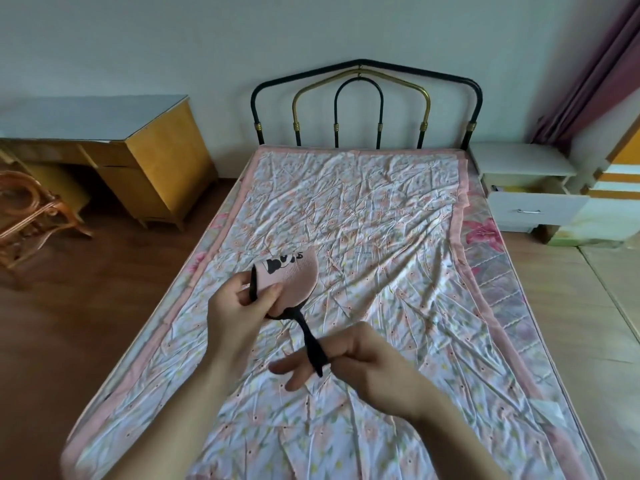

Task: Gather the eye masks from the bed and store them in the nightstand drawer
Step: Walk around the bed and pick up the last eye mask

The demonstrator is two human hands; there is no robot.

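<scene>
A pink eye mask (291, 277) with a black-and-white panda print is held up over the bed (381, 237). My left hand (239, 306) grips its lower left edge between thumb and fingers. Its black elastic strap (310, 337) stretches down and to the right, where my right hand (349, 365) pinches its end. No other eye mask shows on the floral sheet. The white nightstand (523, 164) stands at the bed's far right corner, and its drawer (533, 207) is pulled open.
A yellow wooden desk (152, 168) with a pale top stands at the left, with a rattan chair (31, 209) beside it. The black and gold metal headboard (363, 105) is against the wall. A maroon curtain (595, 64) hangs at the right.
</scene>
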